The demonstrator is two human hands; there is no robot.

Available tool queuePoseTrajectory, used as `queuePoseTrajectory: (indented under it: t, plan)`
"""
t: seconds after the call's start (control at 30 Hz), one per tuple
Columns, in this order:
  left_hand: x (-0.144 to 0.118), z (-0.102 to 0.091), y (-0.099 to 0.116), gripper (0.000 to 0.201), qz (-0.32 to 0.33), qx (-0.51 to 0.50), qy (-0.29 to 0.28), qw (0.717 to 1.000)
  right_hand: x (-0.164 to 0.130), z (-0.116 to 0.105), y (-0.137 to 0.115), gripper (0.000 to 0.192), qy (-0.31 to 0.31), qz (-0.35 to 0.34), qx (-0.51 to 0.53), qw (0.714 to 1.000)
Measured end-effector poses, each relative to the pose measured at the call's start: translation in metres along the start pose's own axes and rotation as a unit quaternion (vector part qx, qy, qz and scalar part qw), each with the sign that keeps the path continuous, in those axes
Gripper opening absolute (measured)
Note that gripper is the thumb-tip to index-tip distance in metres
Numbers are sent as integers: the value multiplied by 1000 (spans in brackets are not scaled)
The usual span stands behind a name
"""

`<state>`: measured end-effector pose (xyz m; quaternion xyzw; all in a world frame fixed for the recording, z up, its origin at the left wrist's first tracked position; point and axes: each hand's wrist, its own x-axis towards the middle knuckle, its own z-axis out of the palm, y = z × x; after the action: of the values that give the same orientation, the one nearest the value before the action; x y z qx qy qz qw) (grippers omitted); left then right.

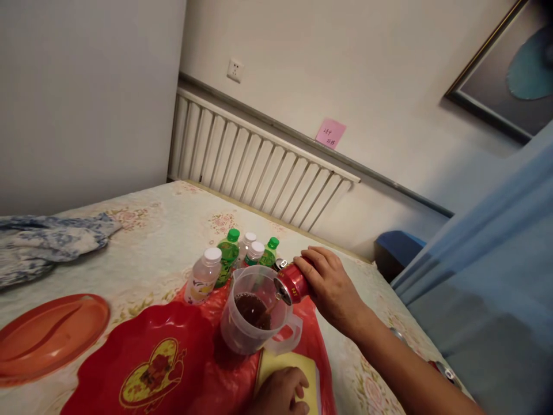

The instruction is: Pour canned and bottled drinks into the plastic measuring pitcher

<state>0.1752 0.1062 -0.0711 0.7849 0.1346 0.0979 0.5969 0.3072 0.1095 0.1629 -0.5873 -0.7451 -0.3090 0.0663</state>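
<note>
A floral-clothed table (151, 242) stands by a white radiator (259, 167). The right hand (330, 285) has its fingers (313, 256) clamped on a tipped red can (294, 283), pouring dark drink into the clear jug (254, 317) just left of them. The left hand (280, 392) has its fingers curled loosely, pressing a yellow cloth (285, 363) below the jug; bottles (228, 256) stand behind.

The can (294, 283) is glossy red metal. The jug (254, 317) is clear, faintly frosted plastic. The bottles (203, 276) are clear plastic with smooth caps. The red tray (142, 351) is shiny plastic, as is the orange plate (47, 337). The worktop (155, 242) wears a matt flowered cloth. The yellow pad (285, 362) looks matt, its material unclear.
</note>
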Motion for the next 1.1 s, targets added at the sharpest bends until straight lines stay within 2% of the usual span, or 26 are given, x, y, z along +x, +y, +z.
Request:
queuePoseTrajectory:
  t: [0.17, 0.47, 0.93, 1.1]
  plan:
    - [0, 1, -1, 33, -9, 8, 19, 1000, 4, -3, -1, 46, -11, -14, -12, 1000]
    - [2, 2, 1, 31, -16, 17, 0, 1000, 6, -10, -3, 41, -22, -40, -48, 998]
    - [-12, -4, 13, 26, -11, -14, 37, 999, 12, -13, -7, 36, -39, -59, -62, 996]
    - [-12, -4, 12, 25, -17, -15, 20, 1000, 12, -15, -7, 35, -37, -62, -70, 995]
